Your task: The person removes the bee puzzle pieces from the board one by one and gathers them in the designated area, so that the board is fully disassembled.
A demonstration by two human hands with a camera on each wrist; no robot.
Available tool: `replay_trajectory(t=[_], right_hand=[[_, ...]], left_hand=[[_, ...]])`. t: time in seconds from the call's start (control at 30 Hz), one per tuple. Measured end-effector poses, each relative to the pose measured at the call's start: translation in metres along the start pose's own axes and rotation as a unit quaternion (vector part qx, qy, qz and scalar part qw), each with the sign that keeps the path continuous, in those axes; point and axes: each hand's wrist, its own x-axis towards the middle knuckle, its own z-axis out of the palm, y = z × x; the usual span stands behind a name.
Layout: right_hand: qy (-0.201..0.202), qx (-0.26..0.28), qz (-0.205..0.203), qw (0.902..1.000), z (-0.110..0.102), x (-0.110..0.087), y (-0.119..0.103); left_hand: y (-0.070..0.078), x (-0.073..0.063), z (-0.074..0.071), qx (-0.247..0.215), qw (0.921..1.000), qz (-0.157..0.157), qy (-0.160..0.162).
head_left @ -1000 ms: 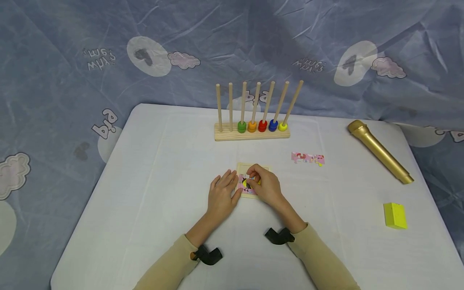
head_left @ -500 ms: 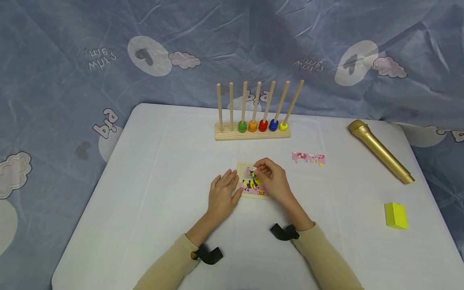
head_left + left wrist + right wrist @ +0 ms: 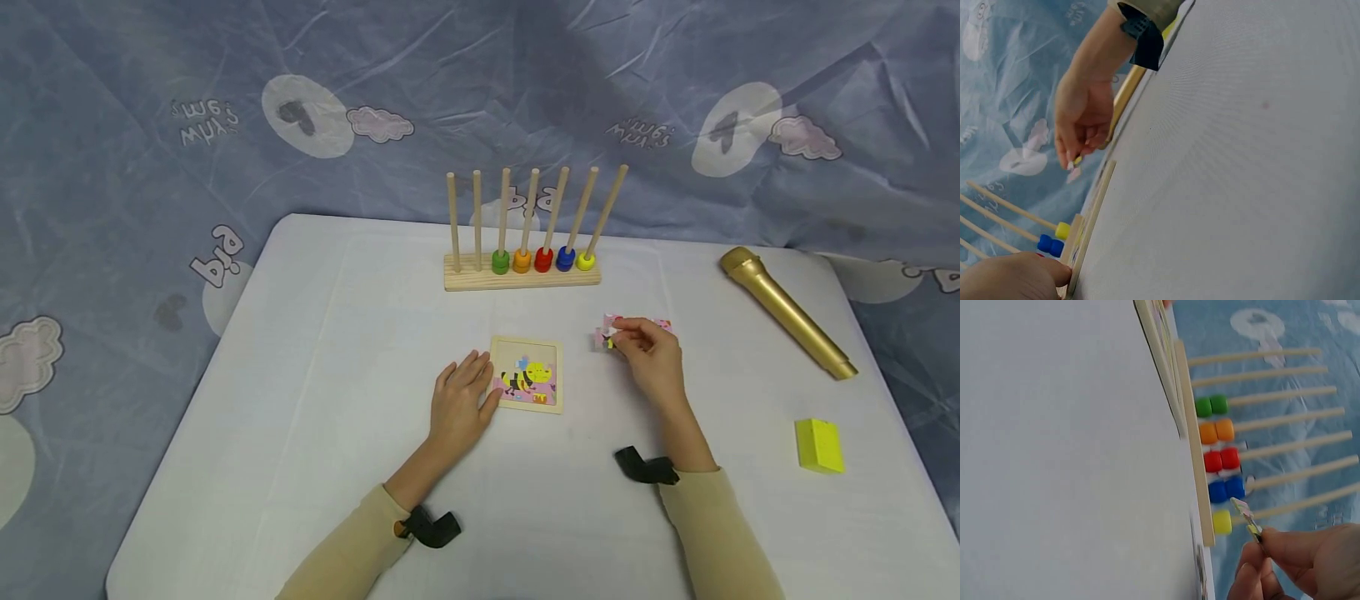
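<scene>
A jigsaw puzzle tray with a pale wooden rim lies mid-table; a bee picture fills its lower part, and bare wood shows above. My left hand lies flat at its left edge, fingers straight, and in the left wrist view the thumb touches the rim. My right hand pinches a puzzle piece between thumb and fingertips, raised off the table. Behind this hand lie loose pink puzzle pieces, partly hidden by it.
A wooden peg rack with coloured beads stands at the back of the white table. At the right are a golden microphone-shaped object and a yellow block.
My right hand has moved from the tray to the right, carrying a piece lifted from the tray's upper part over to the loose pieces. My left hand has stayed put.
</scene>
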Motion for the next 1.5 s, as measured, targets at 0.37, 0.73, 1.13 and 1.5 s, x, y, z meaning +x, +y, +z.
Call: replay_trajectory(t=[0.37,0.73,1.13,1.5], right_hand=[[0.031,-0.033,0.051,0.9977,-0.01,0.006,0.02],[0.056,-0.127,0.014,0.9901,-0.004,0.004,0.024],[0.075,-0.143,-0.002,0.9868,-0.003,0.001,0.02],[0.083,-0.161,-0.016,0.9834,-0.001,0.001,0.022]], left_hand=[[0.0,-0.001,0.001,-0.001,1.0,0.002,0.005],[-0.001,0.0,0.001,0.0,1.0,0.002,0.004],[0.0,0.0,0.0,-0.001,1.0,-0.001,0.002],[-0.001,0.0,0.002,-0.006,1.0,-0.005,-0.003]])
